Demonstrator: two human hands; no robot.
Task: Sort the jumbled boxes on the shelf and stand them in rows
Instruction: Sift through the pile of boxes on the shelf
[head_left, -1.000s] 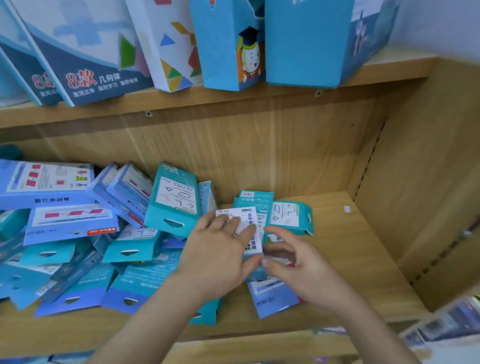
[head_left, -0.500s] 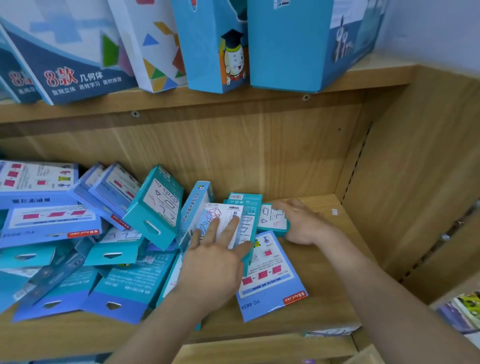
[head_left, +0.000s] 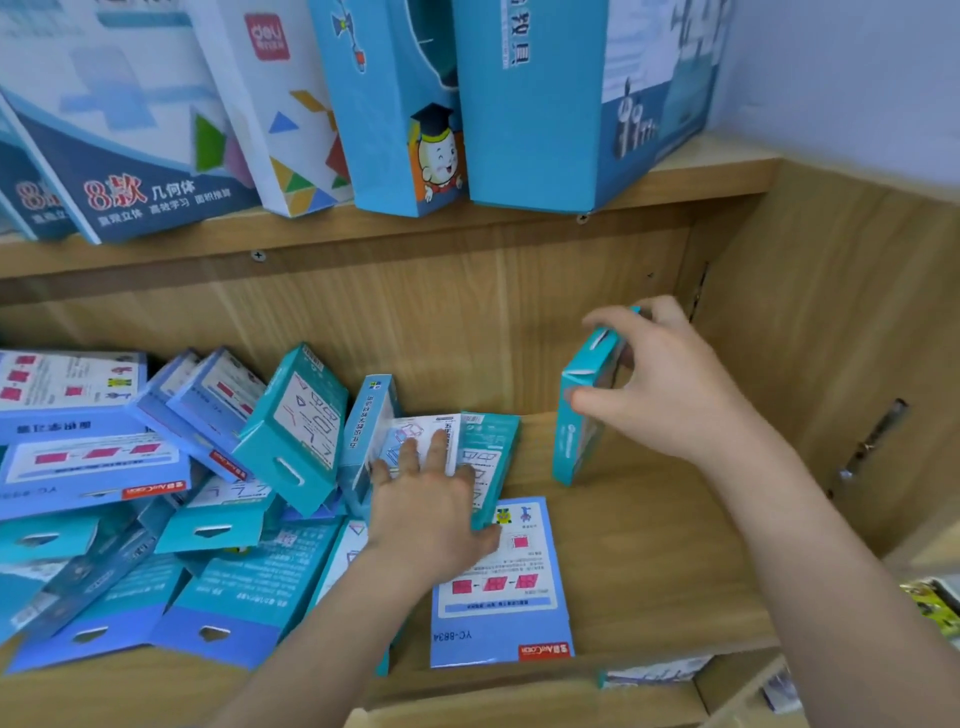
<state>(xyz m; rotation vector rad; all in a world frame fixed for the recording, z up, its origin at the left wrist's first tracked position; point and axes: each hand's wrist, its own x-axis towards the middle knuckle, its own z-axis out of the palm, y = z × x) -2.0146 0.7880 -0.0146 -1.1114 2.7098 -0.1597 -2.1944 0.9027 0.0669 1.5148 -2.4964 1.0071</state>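
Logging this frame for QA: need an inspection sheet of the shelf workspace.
surface: wooden shelf, boxes on its left and middle.
job's things: teal box upright at right; pile of boxes jumbled at left; blue box flat in front.
clutter: nothing seen.
grippers: right hand grips the teal box; left hand rests straight-fingered on the pile.
cables: nothing seen.
surroundings: upper shelf with large boxes standing; wooden side wall at right.
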